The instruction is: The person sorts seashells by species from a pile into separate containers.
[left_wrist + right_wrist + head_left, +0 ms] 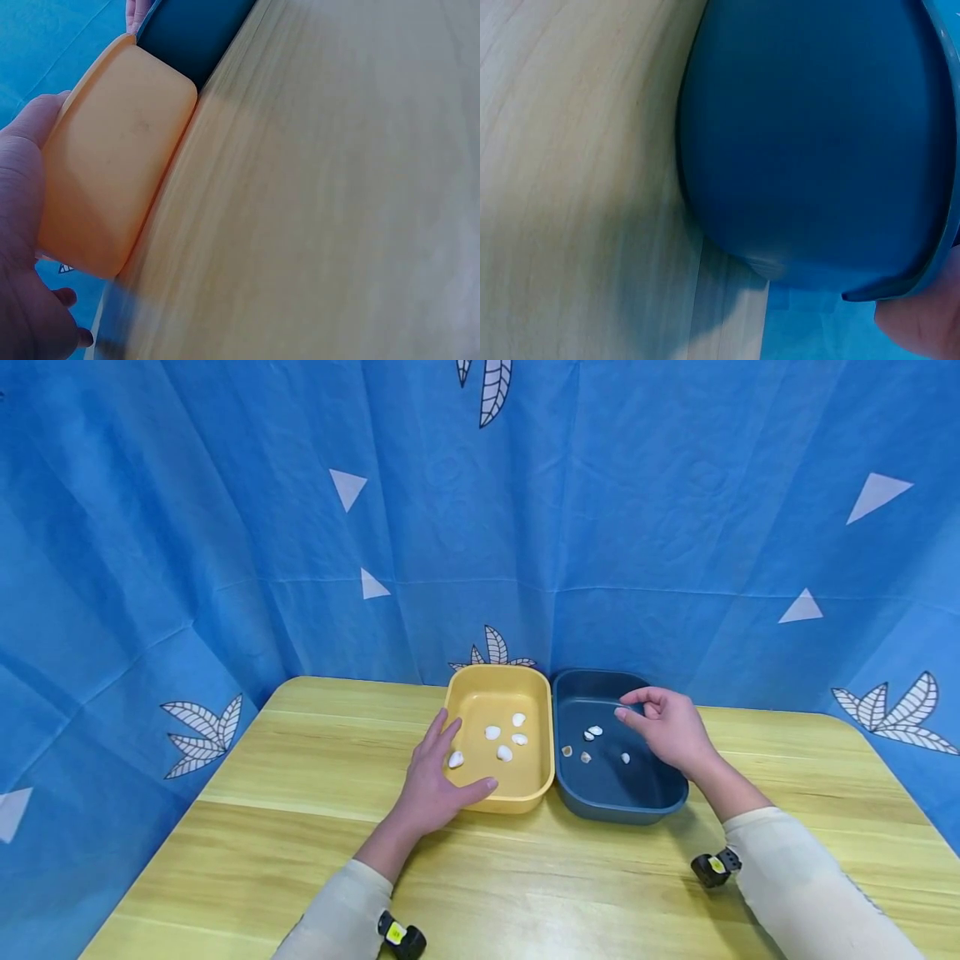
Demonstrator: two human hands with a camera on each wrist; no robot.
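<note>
A yellow basin (495, 789) holds several white seashells (504, 752), scattered over its floor. Beside it on the right, a dark blue basin (611, 812) contains several smaller shells (586, 757), some whitish and some brownish. My left hand (435, 785) is at the yellow basin's left front corner, fingers spread along the left rim and thumb over the front. Over the right part of the dark blue basin is my right hand (671, 731), its thumb and index fingertips a little apart, with nothing visible between them. Both wrist views show mostly the basins' outer walls.
The basins stand side by side near the back of a light wooden table (525, 885). A blue patterned curtain (465, 527) hangs behind the table and along its sides. Each wrist bears a small black camera (401, 937).
</note>
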